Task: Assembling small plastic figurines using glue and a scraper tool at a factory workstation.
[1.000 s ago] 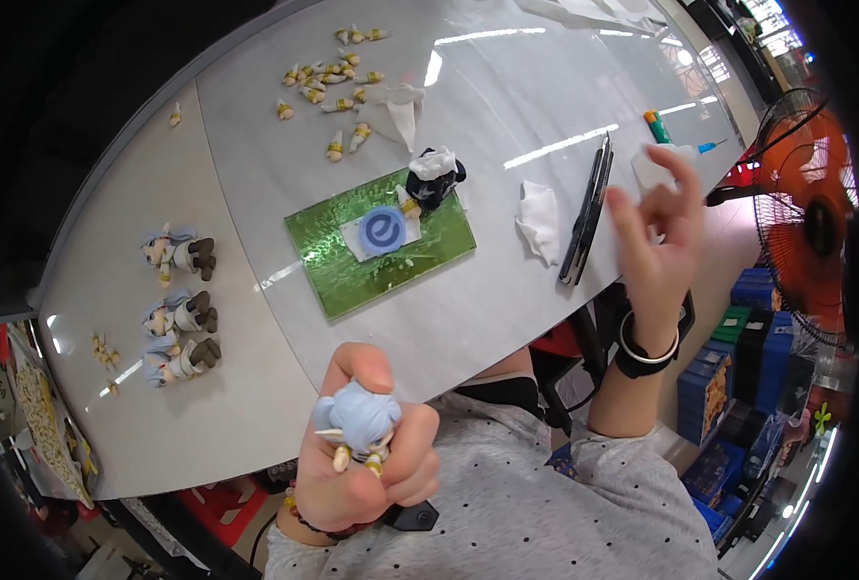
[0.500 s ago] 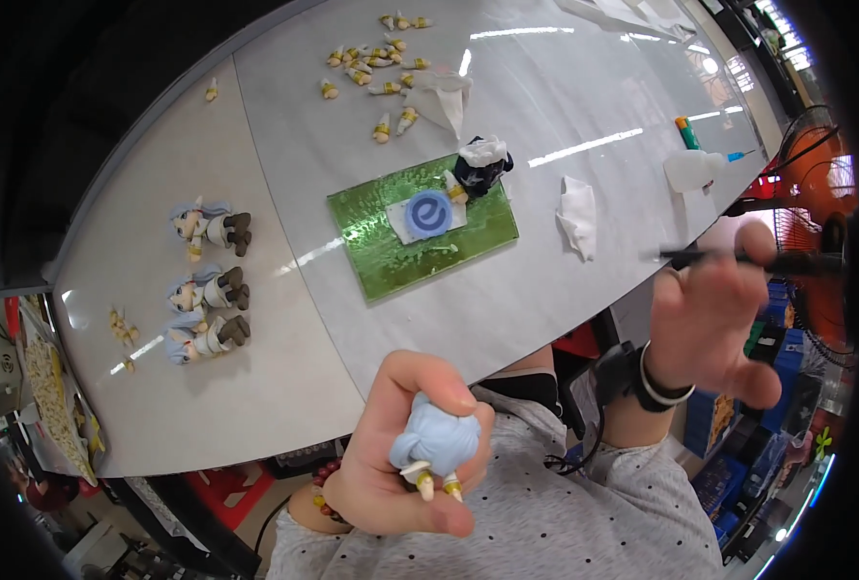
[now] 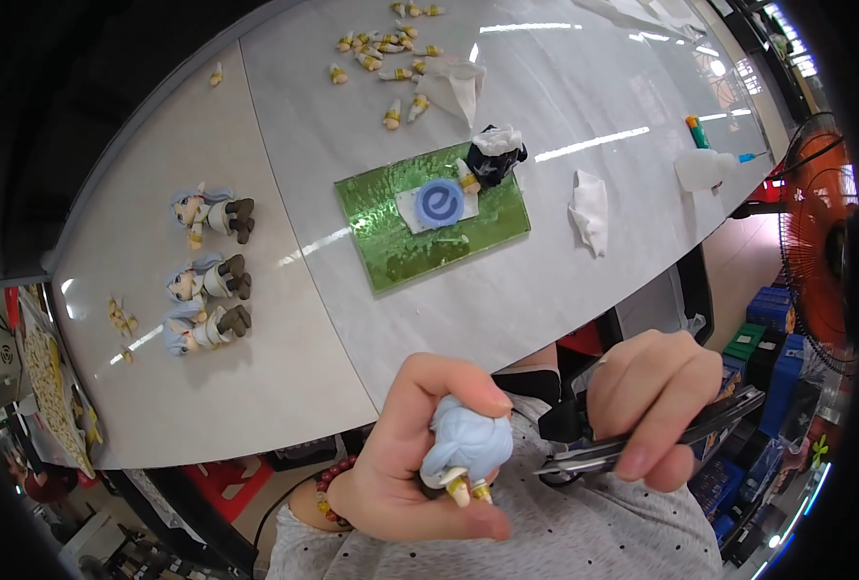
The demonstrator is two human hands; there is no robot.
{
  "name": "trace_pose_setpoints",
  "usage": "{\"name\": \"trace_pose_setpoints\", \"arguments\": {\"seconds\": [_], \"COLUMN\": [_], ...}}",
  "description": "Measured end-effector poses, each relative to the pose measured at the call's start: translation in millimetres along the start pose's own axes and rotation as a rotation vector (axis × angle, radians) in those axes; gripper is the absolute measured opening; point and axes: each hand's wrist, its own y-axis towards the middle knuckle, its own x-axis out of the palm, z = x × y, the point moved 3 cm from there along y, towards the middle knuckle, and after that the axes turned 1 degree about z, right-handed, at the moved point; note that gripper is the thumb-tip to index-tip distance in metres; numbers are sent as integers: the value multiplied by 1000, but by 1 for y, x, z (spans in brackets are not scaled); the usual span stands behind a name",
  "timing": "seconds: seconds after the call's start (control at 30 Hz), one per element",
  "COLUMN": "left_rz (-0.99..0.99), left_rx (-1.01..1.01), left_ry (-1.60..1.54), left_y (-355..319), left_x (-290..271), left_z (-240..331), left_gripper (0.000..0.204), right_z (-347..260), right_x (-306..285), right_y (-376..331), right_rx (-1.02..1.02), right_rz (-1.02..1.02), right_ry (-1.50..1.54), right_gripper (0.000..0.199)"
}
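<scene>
My left hand (image 3: 405, 464), near the table's front edge, is closed around a small doll figurine (image 3: 470, 440) with pale blue hair. Two tiny arms with yellow cuffs stick out below the hair; its face and most of its body are hidden. To its right, my right hand (image 3: 656, 396) grips slim dark metal tweezers (image 3: 705, 420). Their narrow end points left toward the figurine, with a gap between. Beyond the hands lies a green glass-like plate (image 3: 376, 256), bearing a round blue pad (image 3: 440, 202) and a black-and-white bundle (image 3: 495, 159).
Three blue-haired figurines (image 3: 212, 280) lie at the left. Several small arm parts (image 3: 381, 46) are scattered at the back, more (image 3: 120, 317) at far left. A folded white tissue (image 3: 590, 215) and a white squeeze bottle (image 3: 702, 170) are on the right, an orange fan (image 3: 821, 222) beyond.
My right hand has come down and left with the tweezers, from the fan's side to beside the figurine, its fingers now closed on them. My left hand has shifted slightly right with the figurine.
</scene>
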Motion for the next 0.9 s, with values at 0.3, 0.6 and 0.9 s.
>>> {"name": "trace_pose_setpoints", "arguments": {"seconds": [0.3,0.6,0.9], "left_rz": [-54,-78,-70], "left_rx": [10,-197,-312], "left_ry": [78,163,157], "left_y": [6,9,13], "left_x": [3,6,5], "left_z": [0,6,5], "left_gripper": [64,58,51], "right_z": [7,6,3], "right_x": [11,6,6], "right_y": [4,10,18], "right_rx": [97,173,201], "right_rz": [60,-40,-162], "right_ry": [-212,-230,-278], "right_gripper": [15,12,9]}}
